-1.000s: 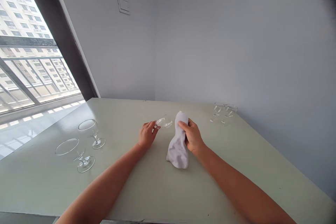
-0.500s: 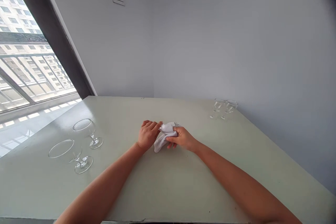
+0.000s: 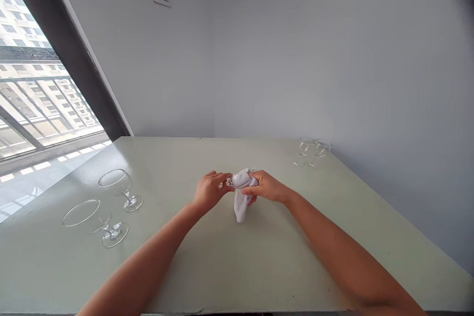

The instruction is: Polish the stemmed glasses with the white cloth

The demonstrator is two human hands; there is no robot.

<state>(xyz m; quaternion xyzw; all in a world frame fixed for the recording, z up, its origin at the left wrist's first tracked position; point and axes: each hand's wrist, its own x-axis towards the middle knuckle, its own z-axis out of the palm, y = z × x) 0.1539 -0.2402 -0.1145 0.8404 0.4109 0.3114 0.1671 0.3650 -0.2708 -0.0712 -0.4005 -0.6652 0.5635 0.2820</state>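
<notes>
Above the middle of the table, my left hand (image 3: pixel 211 190) pinches the end of a small stemmed glass (image 3: pixel 230 181) between thumb and fingers. Most of that glass is hidden under a white cloth (image 3: pixel 241 203). My right hand (image 3: pixel 270 187) grips the cloth wrapped around the bowl, and a loose end of it hangs down below the fingers. Nearest to the left arm are two larger stemmed glasses, a front one (image 3: pixel 115 235) and one behind it (image 3: pixel 133 203), both upright.
Two small stemmed glasses, one on the left (image 3: pixel 305 147) and one on the right (image 3: pixel 323 148), stand at the table's far right, close to the wall (image 3: pixel 333 59). The pale table (image 3: pixel 207 266) meets the wall at the back. A window (image 3: pixel 40 103) is at the left.
The right hand has turned the cloth farther over the glass, and its loose end now hangs straighter down. My left fingers have shifted to a pinch. Both hands moved slightly right.
</notes>
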